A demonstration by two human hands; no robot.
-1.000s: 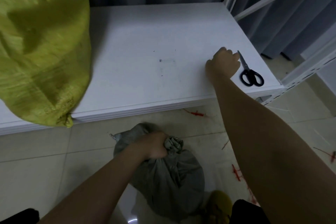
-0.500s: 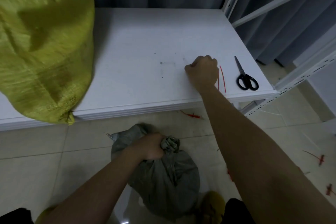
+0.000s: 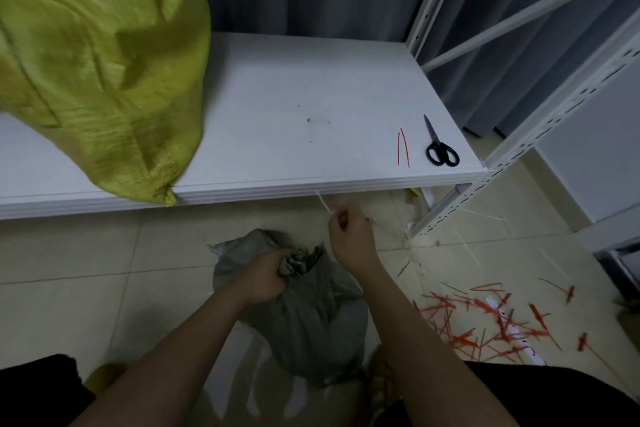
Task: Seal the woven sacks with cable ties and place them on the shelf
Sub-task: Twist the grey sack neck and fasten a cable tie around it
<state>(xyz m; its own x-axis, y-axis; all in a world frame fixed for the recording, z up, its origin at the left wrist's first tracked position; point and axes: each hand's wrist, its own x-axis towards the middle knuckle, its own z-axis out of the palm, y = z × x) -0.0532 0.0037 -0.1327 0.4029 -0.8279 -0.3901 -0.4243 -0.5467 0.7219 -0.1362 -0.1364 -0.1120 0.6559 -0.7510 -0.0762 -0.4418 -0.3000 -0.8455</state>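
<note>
A yellow-green woven sack [image 3: 100,69] sits on the white shelf [image 3: 294,156], its corner overhanging the front edge, while a grey sack [image 3: 311,319] stands on the tiled floor [image 3: 86,274] below. The left hand [image 3: 265,276] grips the grey sack's bunched neck; the right hand [image 3: 349,236] pinches a pale cable tie [image 3: 325,206] just above it. Two red ties [image 3: 402,148] and black scissors [image 3: 439,146] lie near the shelf's right end.

Grey sack [image 3: 304,322] bunched on floor — yellow-green sack [image 3: 100,69] on shelf [image 3: 311,135]
</note>
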